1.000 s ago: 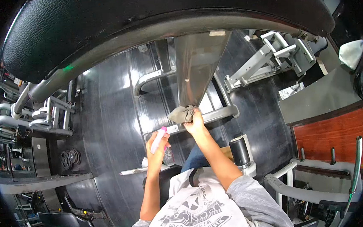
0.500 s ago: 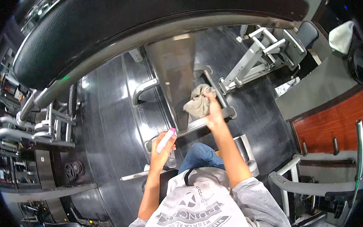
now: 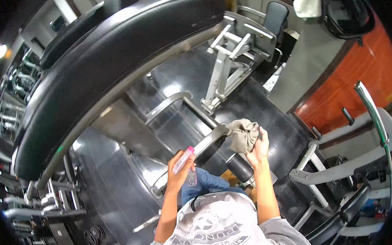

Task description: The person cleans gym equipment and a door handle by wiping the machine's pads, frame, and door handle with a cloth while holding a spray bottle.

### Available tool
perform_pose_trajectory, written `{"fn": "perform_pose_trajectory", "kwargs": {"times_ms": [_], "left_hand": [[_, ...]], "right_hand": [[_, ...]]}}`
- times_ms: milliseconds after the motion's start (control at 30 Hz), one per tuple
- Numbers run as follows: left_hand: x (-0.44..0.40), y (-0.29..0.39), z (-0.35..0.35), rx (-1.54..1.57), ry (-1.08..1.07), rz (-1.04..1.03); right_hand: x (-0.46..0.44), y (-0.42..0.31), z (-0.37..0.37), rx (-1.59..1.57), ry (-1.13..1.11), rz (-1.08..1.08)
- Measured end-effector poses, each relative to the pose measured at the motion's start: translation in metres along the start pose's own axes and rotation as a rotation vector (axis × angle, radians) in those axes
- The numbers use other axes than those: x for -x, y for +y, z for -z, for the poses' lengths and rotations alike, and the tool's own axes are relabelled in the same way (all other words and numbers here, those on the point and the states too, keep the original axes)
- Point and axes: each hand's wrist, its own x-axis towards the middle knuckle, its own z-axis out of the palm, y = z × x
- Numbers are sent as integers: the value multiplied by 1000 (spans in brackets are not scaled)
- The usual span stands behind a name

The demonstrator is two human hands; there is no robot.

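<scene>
My left hand (image 3: 175, 172) is closed around a spray bottle (image 3: 191, 177) with a pink-tipped head and a clear lower part. It hangs in front of my jeans. My right hand (image 3: 261, 151) grips a bunched grey-beige cloth (image 3: 242, 136). The cloth lies at the rounded end of the machine's grey metal base frame (image 3: 208, 141); whether it presses on the metal I cannot tell. A long black padded bench (image 3: 115, 46) curves across the view beyond both hands.
Another grey machine (image 3: 228, 60) stands ahead on the black floor. A black roller pad (image 3: 240, 167) is close below the cloth. To the right are a grey rack arm (image 3: 342, 167), an orange-brown wood panel (image 3: 350, 84) and a hanging whitish cloth (image 3: 308, 1). Weight plates (image 3: 94, 236) lie at left.
My view has turned to the right. My right hand has moved the cloth right, from beside the upright panel to the end of the base frame. The left hand keeps the bottle.
</scene>
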Motion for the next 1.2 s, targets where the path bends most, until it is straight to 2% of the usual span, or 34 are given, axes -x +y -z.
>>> {"fn": "perform_pose_trajectory", "kwargs": {"times_ms": [100,167,367,500,533,700,767,833,967,1033,1100,1200], "left_hand": [[-17,3,-18,4,-82,44],[-30,-1,-26,-68,-189,1],[-76,0,-53,-45,-382,76],[-121,-2,-70,-12,-513,89],[-133,-1,-75,-36,-553,57],[-187,11,-103,-90,-657,32],[-206,16,-112,-76,-704,16],[-222,29,-121,-118,-777,-52],[-247,27,-133,-135,-843,-73],[-258,16,-140,-130,-849,-150],[-266,16,-146,-217,-842,-296],[-275,24,-156,-222,-889,-358]], "right_hand": [[6,-15,43,-10,113,72],[19,-26,45,-18,165,92],[28,-35,59,-70,326,182],[18,-42,44,-87,329,241],[13,-43,48,-134,247,229],[-13,-54,39,-84,243,287],[-23,-60,23,-140,168,267],[-34,-62,11,-202,227,291],[-46,-62,9,-177,128,411],[-50,-62,7,-136,266,459],[-49,-66,-1,-165,272,456],[-51,-73,0,-113,281,506]]}}
